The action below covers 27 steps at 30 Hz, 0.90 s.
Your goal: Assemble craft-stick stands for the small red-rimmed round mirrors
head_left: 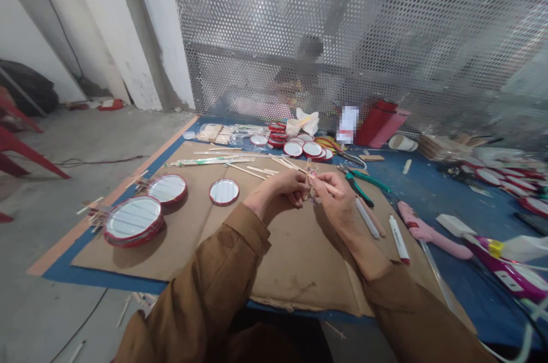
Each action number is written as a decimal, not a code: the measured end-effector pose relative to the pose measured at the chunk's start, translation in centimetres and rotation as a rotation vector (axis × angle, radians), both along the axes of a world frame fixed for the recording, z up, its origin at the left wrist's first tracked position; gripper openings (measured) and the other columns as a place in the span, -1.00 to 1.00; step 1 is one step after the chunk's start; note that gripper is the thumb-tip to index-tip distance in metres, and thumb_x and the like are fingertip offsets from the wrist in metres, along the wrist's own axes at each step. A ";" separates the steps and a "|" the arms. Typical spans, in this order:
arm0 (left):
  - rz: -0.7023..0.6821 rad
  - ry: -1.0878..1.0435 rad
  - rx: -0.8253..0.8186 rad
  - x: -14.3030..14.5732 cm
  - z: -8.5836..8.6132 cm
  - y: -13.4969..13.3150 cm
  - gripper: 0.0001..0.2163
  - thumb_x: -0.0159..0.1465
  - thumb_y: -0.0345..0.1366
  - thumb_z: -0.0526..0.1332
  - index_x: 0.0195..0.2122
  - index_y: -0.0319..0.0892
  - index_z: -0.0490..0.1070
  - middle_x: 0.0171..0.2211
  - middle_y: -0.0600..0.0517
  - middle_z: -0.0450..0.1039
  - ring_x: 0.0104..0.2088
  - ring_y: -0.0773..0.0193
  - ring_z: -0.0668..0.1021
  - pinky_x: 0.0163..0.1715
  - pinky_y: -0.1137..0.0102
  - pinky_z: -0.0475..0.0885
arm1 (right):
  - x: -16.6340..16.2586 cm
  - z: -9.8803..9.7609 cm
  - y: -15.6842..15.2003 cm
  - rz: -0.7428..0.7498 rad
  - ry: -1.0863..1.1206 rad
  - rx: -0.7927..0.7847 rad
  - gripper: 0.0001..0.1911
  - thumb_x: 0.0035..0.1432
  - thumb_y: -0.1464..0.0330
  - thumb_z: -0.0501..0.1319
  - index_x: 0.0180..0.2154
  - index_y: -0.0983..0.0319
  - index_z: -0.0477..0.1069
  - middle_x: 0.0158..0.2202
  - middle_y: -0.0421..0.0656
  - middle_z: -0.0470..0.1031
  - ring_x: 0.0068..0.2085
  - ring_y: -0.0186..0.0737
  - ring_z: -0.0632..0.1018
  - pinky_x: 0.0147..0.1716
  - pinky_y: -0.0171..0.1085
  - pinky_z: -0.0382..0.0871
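On the floor, brown cardboard (299, 260) over a blue mat (432, 192); mesh screen (363, 37) far. My left grip (282, 186) and right grip (331, 197) pinch a stick (309, 172).

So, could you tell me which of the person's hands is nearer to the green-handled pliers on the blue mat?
The right. The right hand is just left of the green-handled pliers, while the left hand sits farther left, beyond the right one.
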State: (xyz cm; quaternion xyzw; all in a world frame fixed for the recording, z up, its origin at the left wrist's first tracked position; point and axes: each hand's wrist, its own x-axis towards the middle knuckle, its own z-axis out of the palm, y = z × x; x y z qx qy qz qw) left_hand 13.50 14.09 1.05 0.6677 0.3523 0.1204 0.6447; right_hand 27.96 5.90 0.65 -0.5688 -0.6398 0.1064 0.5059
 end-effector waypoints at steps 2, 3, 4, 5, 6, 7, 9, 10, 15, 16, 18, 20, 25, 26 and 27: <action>-0.002 -0.002 0.003 -0.1 0.0 0.0 -0.86 0.34 -0.53 0.11 -0.36 -0.26 0.34 -0.58 0.05 0.46 -0.63 0.35 0.56 -0.55 0.49 0.50 | 0.0 0.0 0.0 -0.003 -0.011 0.017 -0.72 0.22 0.12 0.22 -0.27 0.20 0.49 -0.39 -0.16 0.57 -0.40 -0.20 0.55 -0.32 -0.25 0.40; -0.001 -0.004 0.009 -0.1 0.1 -0.1 -0.86 0.35 -0.53 0.11 -0.36 -0.26 0.34 -0.58 0.05 0.46 -0.63 0.35 0.56 -0.54 0.50 0.50 | 0.0 -0.1 0.0 -0.003 -0.016 0.021 -0.72 0.22 0.12 0.22 -0.27 0.20 0.49 -0.39 -0.16 0.57 -0.40 -0.20 0.55 -0.32 -0.25 0.40; -0.001 -0.004 0.014 -0.1 0.1 -0.1 -0.86 0.35 -0.53 0.10 -0.36 -0.26 0.34 -0.58 0.06 0.46 -0.62 0.35 0.56 -0.54 0.49 0.50 | 0.0 -0.1 0.0 -0.002 -0.020 0.020 -0.72 0.23 0.12 0.22 -0.27 0.20 0.49 -0.40 -0.16 0.57 -0.40 -0.20 0.55 -0.32 -0.24 0.40; -0.001 0.000 0.017 -0.1 0.2 -0.2 -0.85 0.35 -0.54 0.09 -0.36 -0.26 0.33 -0.58 0.06 0.45 -0.62 0.35 0.56 -0.54 0.49 0.50 | 0.0 -0.1 0.0 -0.001 -0.022 0.017 -0.72 0.23 0.12 0.21 -0.27 0.20 0.49 -0.40 -0.16 0.57 -0.40 -0.20 0.55 -0.32 -0.24 0.40; 0.000 0.005 0.019 -0.1 0.2 -0.2 -0.84 0.36 -0.54 0.08 -0.36 -0.26 0.33 -0.58 0.06 0.45 -0.62 0.35 0.56 -0.54 0.49 0.50 | 0.0 -0.1 0.0 0.001 -0.022 0.011 -0.71 0.23 0.11 0.21 -0.26 0.20 0.49 -0.39 -0.16 0.57 -0.41 -0.19 0.55 -0.32 -0.24 0.40; 0.003 0.008 0.022 -0.1 0.3 -0.3 -0.84 0.36 -0.55 0.07 -0.36 -0.26 0.32 -0.59 0.07 0.44 -0.63 0.35 0.56 -0.55 0.49 0.50 | 0.0 -0.1 0.0 0.004 -0.022 0.005 -0.71 0.23 0.11 0.21 -0.26 0.20 0.49 -0.39 -0.16 0.57 -0.41 -0.19 0.55 -0.33 -0.24 0.40; 0.008 0.005 0.026 -0.1 0.4 -0.4 -0.83 0.37 -0.55 0.06 -0.36 -0.26 0.31 -0.59 0.08 0.43 -0.63 0.36 0.55 -0.56 0.49 0.49 | 0.0 0.0 0.0 0.008 -0.020 -0.005 -0.71 0.23 0.11 0.21 -0.27 0.20 0.49 -0.39 -0.16 0.57 -0.41 -0.20 0.54 -0.34 -0.24 0.39; 0.008 0.002 0.025 -0.1 0.5 -0.4 -0.83 0.37 -0.56 0.06 -0.36 -0.26 0.31 -0.59 0.08 0.43 -0.63 0.36 0.55 -0.56 0.49 0.49 | 0.0 0.0 0.0 0.009 -0.018 -0.009 -0.71 0.23 0.11 0.21 -0.27 0.20 0.48 -0.39 -0.16 0.57 -0.42 -0.20 0.54 -0.34 -0.24 0.39; -0.001 0.013 0.016 -0.1 0.6 -0.5 -0.83 0.36 -0.57 0.05 -0.36 -0.25 0.31 -0.58 0.07 0.44 -0.63 0.35 0.55 -0.55 0.46 0.50 | 0.0 0.1 0.1 0.006 -0.022 -0.009 -0.69 0.22 0.09 0.21 -0.28 0.20 0.48 -0.42 -0.16 0.56 -0.41 -0.19 0.54 -0.35 -0.24 0.40; 0.001 0.015 0.017 -0.1 0.6 -0.5 -0.83 0.36 -0.57 0.05 -0.36 -0.25 0.31 -0.58 0.07 0.44 -0.63 0.35 0.55 -0.55 0.46 0.50 | 0.1 0.0 0.1 0.005 -0.023 -0.008 -0.69 0.22 0.08 0.21 -0.28 0.20 0.48 -0.41 -0.16 0.56 -0.41 -0.19 0.54 -0.35 -0.24 0.40; 0.003 0.021 0.016 -0.1 0.6 -0.4 -0.83 0.36 -0.56 0.05 -0.36 -0.25 0.31 -0.58 0.07 0.43 -0.63 0.36 0.55 -0.54 0.46 0.51 | 0.1 -0.1 0.1 0.007 -0.016 -0.017 -0.68 0.22 0.07 0.20 -0.26 0.20 0.48 -0.39 -0.15 0.57 -0.40 -0.19 0.55 -0.36 -0.25 0.40; 0.004 0.031 0.014 -0.1 0.7 -0.5 -0.83 0.36 -0.54 0.05 -0.37 -0.25 0.31 -0.59 0.06 0.43 -0.63 0.36 0.54 -0.53 0.46 0.51 | 0.1 -0.2 0.2 0.010 -0.006 -0.034 -0.66 0.22 0.06 0.20 -0.25 0.20 0.47 -0.37 -0.14 0.58 -0.40 -0.19 0.55 -0.38 -0.26 0.39; 0.015 0.039 0.017 -0.1 1.4 -0.9 -0.83 0.35 -0.53 0.06 -0.38 -0.25 0.31 -0.60 0.08 0.42 -0.63 0.38 0.53 -0.50 0.45 0.52 | 0.1 -0.1 0.1 0.002 -0.011 -0.044 -0.67 0.22 0.07 0.19 -0.25 0.21 0.47 -0.37 -0.12 0.58 -0.39 -0.17 0.56 -0.36 -0.24 0.40; 0.016 0.040 0.016 -0.2 1.6 -1.1 -0.83 0.35 -0.53 0.05 -0.38 -0.24 0.30 -0.61 0.09 0.41 -0.63 0.39 0.52 -0.50 0.46 0.52 | 0.1 0.0 0.1 -0.014 -0.019 -0.031 -0.68 0.21 0.08 0.19 -0.26 0.20 0.47 -0.37 -0.12 0.59 -0.37 -0.16 0.56 -0.34 -0.23 0.40; 0.015 0.044 0.016 -0.2 1.8 -1.2 -0.83 0.36 -0.52 0.05 -0.38 -0.24 0.30 -0.61 0.10 0.41 -0.64 0.40 0.52 -0.50 0.47 0.52 | 0.1 0.2 0.1 -0.040 -0.025 -0.016 -0.69 0.20 0.09 0.19 -0.28 0.20 0.47 -0.37 -0.11 0.59 -0.36 -0.15 0.56 -0.33 -0.22 0.40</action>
